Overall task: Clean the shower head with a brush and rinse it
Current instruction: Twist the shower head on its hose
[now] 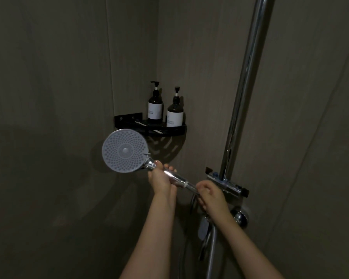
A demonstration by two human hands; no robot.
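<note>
So both hands are on the shower head (125,150) right now. The left hand (161,179) is wrapped around the chrome handle just below the round spray face, fingers closed on it. The right hand (209,195) is clamped on the tail end of the same handle, where the hose seems to hook in, though it's too dark down there to be sure.

The thing that matters: the handle's long axis runs on a slant, up and away to the left from the right hand, through the left hand, and the spray face sits just past the left hand's thumb, turned back toward the camera. So the nozzles are already facing the person, on the far side of the left hand from the right.

No brush anywhere I can see. My guess is the right hand has to let go and fetch one, since the left hand is nearer the face and can hold it steady alone. The mixer bar (227,183) is just beside the right hand for the rinse later. Scrubbing hasn't started, I'd say.
</note>
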